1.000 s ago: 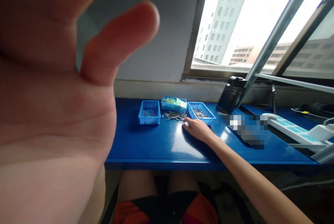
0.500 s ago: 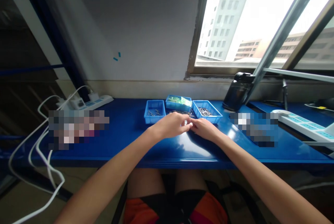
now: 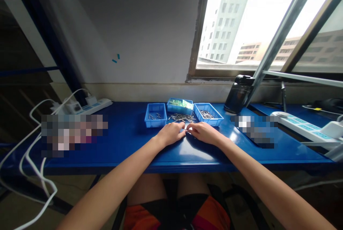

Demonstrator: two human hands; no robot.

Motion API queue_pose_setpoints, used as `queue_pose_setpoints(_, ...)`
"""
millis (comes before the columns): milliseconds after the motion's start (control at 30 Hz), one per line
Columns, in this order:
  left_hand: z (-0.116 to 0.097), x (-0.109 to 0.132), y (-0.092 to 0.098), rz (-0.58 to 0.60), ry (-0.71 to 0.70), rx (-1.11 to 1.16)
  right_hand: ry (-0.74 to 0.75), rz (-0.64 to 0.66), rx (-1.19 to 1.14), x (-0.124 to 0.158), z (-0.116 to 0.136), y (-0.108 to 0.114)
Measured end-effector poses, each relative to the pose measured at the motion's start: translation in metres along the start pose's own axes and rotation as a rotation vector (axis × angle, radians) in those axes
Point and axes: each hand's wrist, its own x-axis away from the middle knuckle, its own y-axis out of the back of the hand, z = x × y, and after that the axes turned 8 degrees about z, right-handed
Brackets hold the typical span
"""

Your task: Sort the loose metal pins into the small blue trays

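Just below the frame's centre, a slim, silvery metal piece (image 3: 185, 129) shows as a short bright sliver, too small for finer detail. The right hand (image 3: 203, 132) has its grip pinched on it; the left hand (image 3: 171, 133) curls close at its other end, though whether that grip is clamped I cannot tell. Beyond them on the blue bench (image 3: 128, 148) lies a loose heap of similar thin, shiny pieces (image 3: 182, 117), between a left blue bin (image 3: 155, 123) and a right blue bin (image 3: 214, 120), both holding more.
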Motion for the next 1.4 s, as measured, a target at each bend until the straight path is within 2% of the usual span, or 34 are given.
queue_pose_setpoints(233, 0.010, -0.005, -0.004, -0.008, -0.084, 0.066, -0.018, -0.027, -0.036, 0.000, -0.004, 0.000)
queue_pose_setpoints(433, 0.013, -0.007, -0.005, -0.038, -0.083, 0.142, -0.044, -0.034, -0.052, -0.001, -0.009, -0.002)
queue_pose_setpoints(667, 0.014, -0.011, -0.008, -0.161, -0.191, 0.240, -0.020, -0.082, -0.163, -0.002, -0.009, -0.005)
queue_pose_setpoints(900, 0.014, -0.013, -0.008, -0.190, -0.237, 0.321, -0.020, -0.124, -0.240, -0.004, -0.007, -0.006)
queue_pose_setpoints(1000, 0.013, -0.011, -0.008, -0.193, -0.219, 0.312, -0.051, -0.123, -0.180, -0.004, -0.009, -0.006)
queue_pose_setpoints(1133, 0.014, -0.009, -0.007, -0.138, -0.142, 0.170, -0.095, -0.112, -0.076, -0.004, -0.012, -0.006)
queue_pose_setpoints(1233, 0.016, -0.011, -0.007, -0.114, -0.119, 0.076, -0.061, -0.100, -0.089, -0.003, -0.010, -0.005)
queue_pose_setpoints(1400, 0.018, -0.014, -0.008, -0.080, -0.089, 0.062, 0.000, -0.047, -0.092, -0.001, -0.005, -0.001)
